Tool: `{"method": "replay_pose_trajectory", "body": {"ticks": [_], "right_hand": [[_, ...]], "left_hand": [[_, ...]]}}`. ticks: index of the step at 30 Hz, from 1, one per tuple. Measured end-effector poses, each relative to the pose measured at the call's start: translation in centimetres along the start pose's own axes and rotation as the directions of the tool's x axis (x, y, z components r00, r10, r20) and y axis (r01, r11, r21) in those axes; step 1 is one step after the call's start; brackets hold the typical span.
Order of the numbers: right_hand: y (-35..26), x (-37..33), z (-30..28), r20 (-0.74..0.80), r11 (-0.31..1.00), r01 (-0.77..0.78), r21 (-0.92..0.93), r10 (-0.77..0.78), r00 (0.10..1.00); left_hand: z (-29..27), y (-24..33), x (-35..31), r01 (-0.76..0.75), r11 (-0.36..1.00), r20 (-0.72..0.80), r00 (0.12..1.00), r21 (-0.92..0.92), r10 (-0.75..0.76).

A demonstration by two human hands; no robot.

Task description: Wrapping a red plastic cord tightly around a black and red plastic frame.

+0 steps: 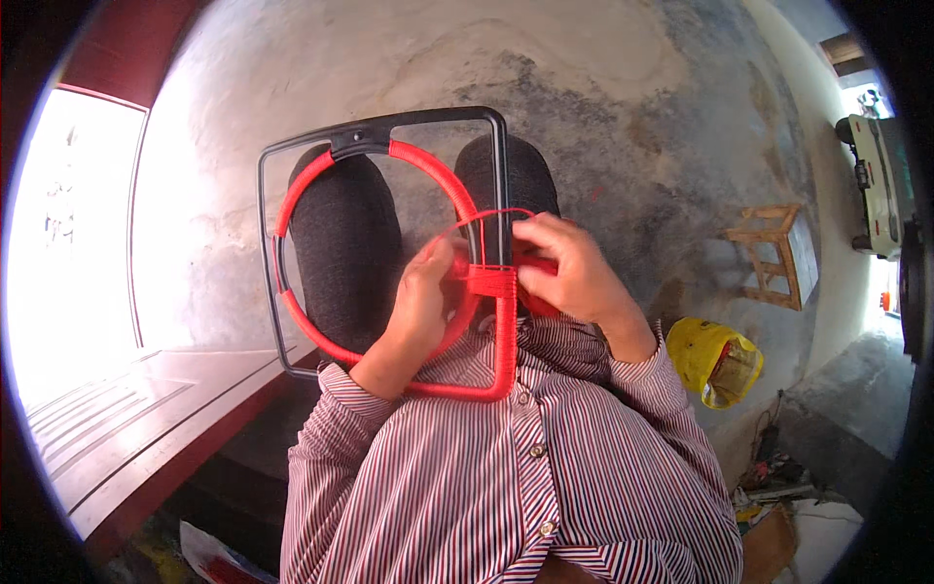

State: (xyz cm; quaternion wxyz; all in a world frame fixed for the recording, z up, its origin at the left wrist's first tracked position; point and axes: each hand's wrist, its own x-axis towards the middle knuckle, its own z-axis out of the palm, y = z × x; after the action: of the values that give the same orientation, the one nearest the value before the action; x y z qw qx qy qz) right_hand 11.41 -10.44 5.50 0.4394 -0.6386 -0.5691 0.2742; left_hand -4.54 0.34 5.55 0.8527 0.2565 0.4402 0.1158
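Across my thighs rests a square black metal frame with a round inner ring, partly wound in red cord. Tight red wrapping covers the near right corner of the frame. My left hand is inside the ring, its blurred fingers closed on red cord beside the right-hand bar. Outside that bar, my right hand is curled around more red cord, bunched under its fingers. A thin loop of red cord arches over the bar between both hands. My palms and some fingertips are hidden.
A small wooden stool and a yellow bag stand to the right on the grey concrete floor. At the left lies a paneled reddish-brown surface beside a bright opening. A vehicle shows at the far right.
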Motion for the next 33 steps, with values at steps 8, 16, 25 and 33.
{"method": "replay_pose_trajectory", "body": {"ticks": [8, 16, 25, 33], "right_hand": [[-2.8, 1.1, 2.2, -0.129, 0.951, 0.103, -0.291, -0.146, 0.981], [-0.8, -1.9, -2.8, -0.218, 0.681, -0.065, 0.729, 0.321, 0.922], [6.6, -6.6, -10.3, -0.355, 0.302, 0.258, 0.918, 0.334, 0.873], [1.0, -3.4, -0.8, 0.258, 0.608, -0.582, 0.539, 0.539, 0.802]], "left_hand": [[-1.3, -0.9, -1.0, -0.763, 0.001, 0.493, 0.419, 0.646, 0.762], [-3.5, -1.2, -0.1, -0.658, 0.611, 0.339, 0.752, 0.440, 0.566], [0.6, 0.3, 0.2, -0.138, 0.990, 0.216, 0.967, -0.011, 0.137], [-0.3, 0.0, 0.5, -0.087, 0.996, 0.298, 0.952, 0.029, 0.075]]}}
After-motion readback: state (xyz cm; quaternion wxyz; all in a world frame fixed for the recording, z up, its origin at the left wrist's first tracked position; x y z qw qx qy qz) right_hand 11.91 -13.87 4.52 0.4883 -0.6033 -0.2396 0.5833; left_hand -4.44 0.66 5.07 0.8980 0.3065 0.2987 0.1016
